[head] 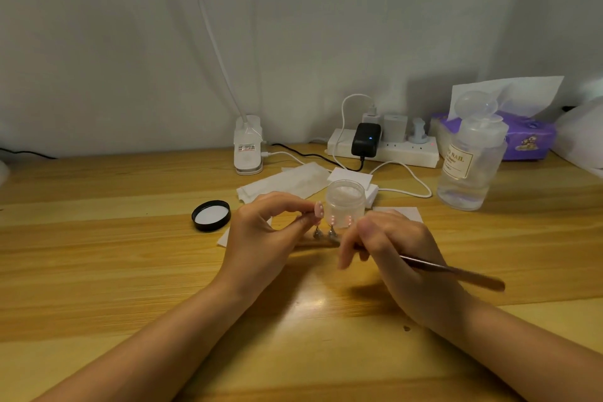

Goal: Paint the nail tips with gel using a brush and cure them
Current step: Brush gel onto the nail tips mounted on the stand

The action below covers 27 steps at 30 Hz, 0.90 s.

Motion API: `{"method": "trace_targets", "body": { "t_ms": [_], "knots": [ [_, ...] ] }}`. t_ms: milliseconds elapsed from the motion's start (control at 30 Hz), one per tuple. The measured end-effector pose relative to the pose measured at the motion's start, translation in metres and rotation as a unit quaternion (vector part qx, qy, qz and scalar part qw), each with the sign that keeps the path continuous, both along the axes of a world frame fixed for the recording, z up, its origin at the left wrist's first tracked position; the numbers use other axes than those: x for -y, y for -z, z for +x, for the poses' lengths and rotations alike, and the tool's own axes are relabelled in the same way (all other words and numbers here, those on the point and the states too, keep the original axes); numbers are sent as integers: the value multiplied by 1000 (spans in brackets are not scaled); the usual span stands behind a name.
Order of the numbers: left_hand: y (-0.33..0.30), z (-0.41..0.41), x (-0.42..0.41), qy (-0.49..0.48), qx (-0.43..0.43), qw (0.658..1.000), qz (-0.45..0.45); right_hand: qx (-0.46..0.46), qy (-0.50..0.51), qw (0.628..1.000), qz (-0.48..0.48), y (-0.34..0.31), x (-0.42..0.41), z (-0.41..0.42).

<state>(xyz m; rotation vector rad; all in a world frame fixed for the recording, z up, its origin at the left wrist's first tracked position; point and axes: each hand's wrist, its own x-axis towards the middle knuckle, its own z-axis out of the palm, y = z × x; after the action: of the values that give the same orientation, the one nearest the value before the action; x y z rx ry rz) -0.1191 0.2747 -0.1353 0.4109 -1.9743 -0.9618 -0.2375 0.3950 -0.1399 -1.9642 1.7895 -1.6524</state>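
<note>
Two hands, left hand [261, 232] pinching upright pink nail tip [319, 209], right hand [388, 248] gripping brush [456, 271], handle angled lower-right

The counter [98, 271] is honey-yellow wood with grain stripes. A pink nail tip [319, 209] carries white dots. The lid [211, 215] is black with white inside; the tissue pack [528, 135] purple.
</note>
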Motion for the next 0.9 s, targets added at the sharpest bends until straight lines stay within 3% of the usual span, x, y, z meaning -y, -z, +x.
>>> {"method": "trace_targets", "body": {
  "t_ms": [267, 500, 667, 900],
  "knots": [
    [-2, 1, -2, -4, 18, 1000, 12, 23, 55, 998, -32, -2, 2, -2],
    [-1, 1, -2, -1, 15, 1000, 15, -28, -14, 999, -20, 2, 3, -2],
    [-2, -1, -1, 3, -3, 1000, -21, 48, 22, 997, -62, 1, 2, -4],
    [0, -1, -2, 7, 2, 998, -64, 60, 58, 996, -25, -5, 1, -1]
  ]
}}
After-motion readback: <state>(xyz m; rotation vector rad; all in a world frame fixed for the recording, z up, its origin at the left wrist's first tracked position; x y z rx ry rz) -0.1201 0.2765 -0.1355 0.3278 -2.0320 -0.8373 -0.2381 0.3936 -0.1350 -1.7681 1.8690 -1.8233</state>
